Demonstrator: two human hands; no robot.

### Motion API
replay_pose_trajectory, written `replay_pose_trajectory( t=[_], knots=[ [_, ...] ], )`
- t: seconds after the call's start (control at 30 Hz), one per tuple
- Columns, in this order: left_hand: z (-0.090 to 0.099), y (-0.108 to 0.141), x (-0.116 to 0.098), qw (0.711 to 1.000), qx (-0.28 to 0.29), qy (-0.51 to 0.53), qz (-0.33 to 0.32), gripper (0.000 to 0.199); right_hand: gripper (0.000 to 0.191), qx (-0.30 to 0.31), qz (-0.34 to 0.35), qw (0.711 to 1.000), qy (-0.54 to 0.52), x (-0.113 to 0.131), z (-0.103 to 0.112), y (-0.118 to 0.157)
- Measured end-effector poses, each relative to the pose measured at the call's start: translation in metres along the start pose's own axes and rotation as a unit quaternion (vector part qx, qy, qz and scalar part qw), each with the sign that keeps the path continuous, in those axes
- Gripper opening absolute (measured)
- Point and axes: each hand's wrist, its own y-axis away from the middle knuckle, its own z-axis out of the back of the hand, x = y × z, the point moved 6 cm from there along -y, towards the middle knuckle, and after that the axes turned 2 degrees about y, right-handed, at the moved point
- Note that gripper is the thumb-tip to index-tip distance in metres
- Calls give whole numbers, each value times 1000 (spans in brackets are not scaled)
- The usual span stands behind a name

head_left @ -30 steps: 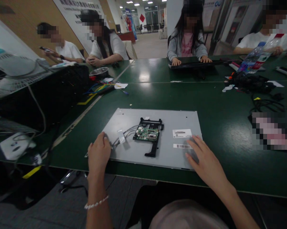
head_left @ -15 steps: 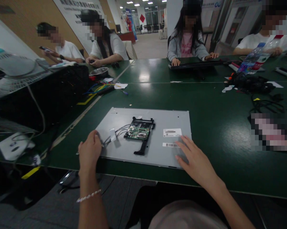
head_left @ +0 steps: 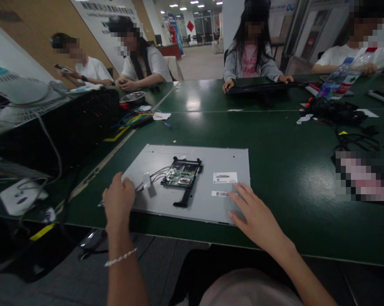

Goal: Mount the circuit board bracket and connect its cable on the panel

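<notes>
Display panel (head_left: 217, 159) lies flat on the green bench (head_left: 284, 165), its silver-grey back facing up, directly in front of us and close to the near edge. Its long axis runs left to right, roughly parallel to that edge, so the panel spans the space between our two hands. Left hand (head_left: 119, 204) is at the left end, fingers curled in at the near-left corner; contact with the panel looks likely, but the fingertips are hidden and we cannot tell whether they grip the rim or a cable. Right hand (head_left: 258, 219) is open, palm down, fingers spread over the right end near the near-right corner, fingertips beside the barcode sticker (head_left: 220, 194) and just below the larger white label (head_left: 225, 177); it grips nothing. Circuit board (head_left: 175, 177) sits in the black bracket (head_left: 187, 195) around the middle of the panel, with one bracket arm slanting toward us. Grey cables (head_left: 159, 172) leave the board's left side, pass under a tape tab (head_left: 146, 180) and run toward the left hand, which is clearly the nearer one to them; the stickers fall on the right hand's side. Coloured wires (head_left: 131, 121) lie beyond the panel, to the left.
</notes>
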Motion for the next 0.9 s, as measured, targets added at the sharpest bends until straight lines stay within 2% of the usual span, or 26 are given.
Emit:
replay_pose_trajectory(
  t=[0.03, 0.1, 0.2, 0.3, 0.43, 0.57, 0.7, 0.8, 0.9],
  knots=[
    [5, 6, -13, 1000, -14, 9, 1, 47, 47, 1, 0, 1000, 2, 0, -1, 0],
    [16, 21, -50, 996, -42, 54, -56, 46, 48, 0, 0, 1000, 5, -1, -4, -1],
    [24, 45, -99, 982, -35, 119, -139, 39, 48, -3, 0, 1000, 6, -3, -9, -4],
    [20, 66, -127, 972, -2, 150, -183, 35, 49, -5, 3, 1000, 5, -5, -12, -6],
    [-1, 90, -148, 954, 62, 151, -250, 37, 48, -10, 7, 1000, 11, -8, -19, -9],
    [-21, 99, -158, 959, 79, 96, -257, 44, 48, -6, 7, 1000, 20, -6, -27, -13],
    [-23, 89, -157, 969, 75, 39, -230, 42, 48, 2, 0, 999, 33, 5, -28, -22],
    [-26, 69, -140, 972, 76, 13, -220, 39, 49, 6, -1, 999, 34, 9, -27, -25],
    [-34, 34, -101, 973, 77, -10, -217, 40, 49, 2, 3, 1000, 30, 9, -26, -24]
  ],
)
